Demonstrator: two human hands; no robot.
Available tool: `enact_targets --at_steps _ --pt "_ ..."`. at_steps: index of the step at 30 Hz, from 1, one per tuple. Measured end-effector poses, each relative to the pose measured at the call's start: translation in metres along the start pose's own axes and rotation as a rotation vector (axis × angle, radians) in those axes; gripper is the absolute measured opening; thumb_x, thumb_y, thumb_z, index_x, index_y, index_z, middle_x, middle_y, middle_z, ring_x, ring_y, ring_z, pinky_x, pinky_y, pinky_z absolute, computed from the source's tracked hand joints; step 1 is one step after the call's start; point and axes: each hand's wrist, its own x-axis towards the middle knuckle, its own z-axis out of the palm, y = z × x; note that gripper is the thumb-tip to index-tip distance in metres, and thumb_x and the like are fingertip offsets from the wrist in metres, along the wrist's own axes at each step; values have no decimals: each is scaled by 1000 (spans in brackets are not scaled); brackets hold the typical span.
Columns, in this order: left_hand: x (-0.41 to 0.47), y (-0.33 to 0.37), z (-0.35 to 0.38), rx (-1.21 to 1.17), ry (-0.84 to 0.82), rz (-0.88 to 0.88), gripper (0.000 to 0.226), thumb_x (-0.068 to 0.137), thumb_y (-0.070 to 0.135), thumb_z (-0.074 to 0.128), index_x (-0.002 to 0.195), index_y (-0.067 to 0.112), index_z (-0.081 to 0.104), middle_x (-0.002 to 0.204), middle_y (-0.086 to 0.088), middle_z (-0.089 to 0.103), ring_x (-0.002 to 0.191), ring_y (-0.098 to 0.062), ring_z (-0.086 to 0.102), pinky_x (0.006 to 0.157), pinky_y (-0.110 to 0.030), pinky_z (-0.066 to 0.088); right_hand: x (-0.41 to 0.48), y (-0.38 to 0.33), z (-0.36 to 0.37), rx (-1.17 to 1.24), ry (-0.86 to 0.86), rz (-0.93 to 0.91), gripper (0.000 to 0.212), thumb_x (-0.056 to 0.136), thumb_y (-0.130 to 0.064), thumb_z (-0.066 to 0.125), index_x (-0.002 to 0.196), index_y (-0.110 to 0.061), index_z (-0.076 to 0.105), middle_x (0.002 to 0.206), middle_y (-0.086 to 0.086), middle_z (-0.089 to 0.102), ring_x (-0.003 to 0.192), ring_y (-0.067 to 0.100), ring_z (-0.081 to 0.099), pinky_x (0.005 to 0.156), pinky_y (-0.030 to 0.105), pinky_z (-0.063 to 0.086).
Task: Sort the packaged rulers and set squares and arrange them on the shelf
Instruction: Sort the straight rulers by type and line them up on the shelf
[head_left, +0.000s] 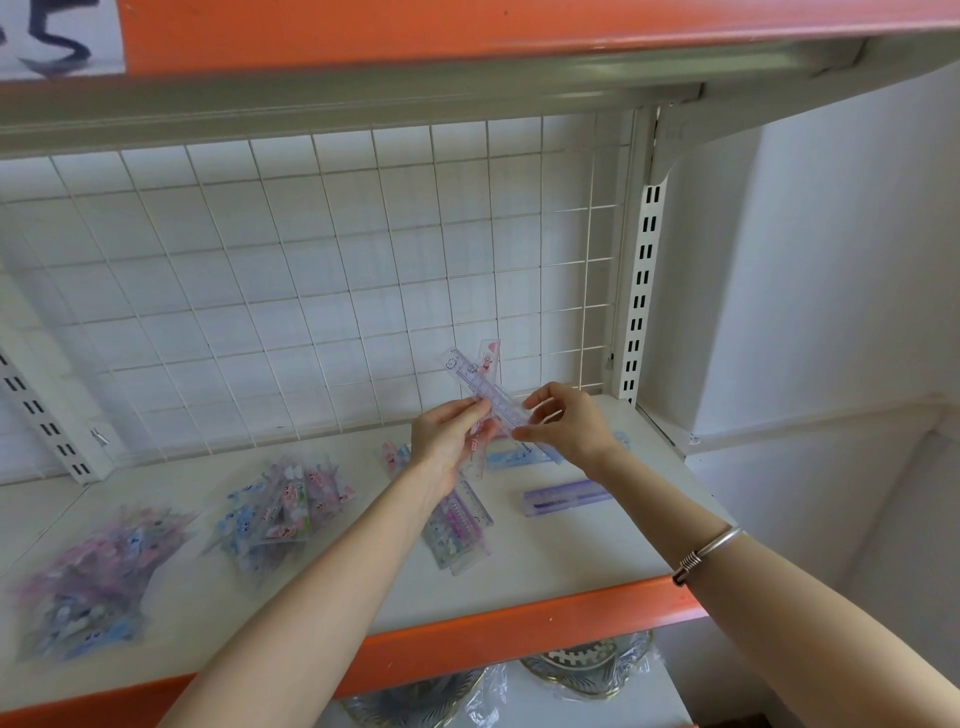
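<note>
Packaged rulers (460, 525) are stacked toward the front of the white shelf (571, 561), partly hidden beneath the left forearm, with printed scales showing. At the front left, a blurred pile of clear packets (88, 577) with pink and blue prints is seen; whether rulers or set squares are inside cannot be told. A 2nd pile (280, 509) of similar packets lies further back, to its right. A purple packaged ruler (563, 496) lies alone on the right, below the right wrist, on which a metal bangle (706, 553) is worn.

Above the shelf, 2 rulers are held crossed. A pink-printed ruler (492, 352) is gripped between the thumb and curled fingers of the left hand (449, 436). A clear ruler (465, 366) with a purple scale is pinched at its lower part by the thumb and bent fingers of the right hand (569, 423). Behind the hands, a blue packaged ruler (514, 460) lies on the shelf. The back is closed by a white wire grid panel (311, 260).
</note>
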Motion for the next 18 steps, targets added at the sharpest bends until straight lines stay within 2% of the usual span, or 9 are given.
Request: enact_targets --at_steps 5,9,15,18 --pt "-1 -3 1 34 -49 -12 15 80 -3 70 94 -4 70 95 -19 72 84 -27 71 64 -22 57 -1 1 0 21 21 -18 25 66 -10 84 78 -12 63 72 -2 62 66 12 55 60 19 46" --pt "-2 -4 3 22 -66 -17 11 82 -4 68 93 -4 69 92 -18 72 78 -26 72 62 -22 56 1 1 1 52 36 -16 20 68 -7 83 77 -10 65 72 -2 64 67 14 58 61 19 47" --pt "-5 -2 3 16 -100 -46 15 86 3 66 100 -4 68 94 -18 72 82 -27 71 60 -18 54 1 1 2 93 67 -26 17 69 -8 83 77 -10 68 79 8 69 67 16 59 67 24 51" --pt "-7 -1 3 9 -113 -52 13 88 4 64 99 -2 69 88 -14 73 76 -22 72 58 -18 54 1 0 3 101 70 -29 17 69 -8 83 75 -12 67 77 7 68 67 16 59 67 25 51"
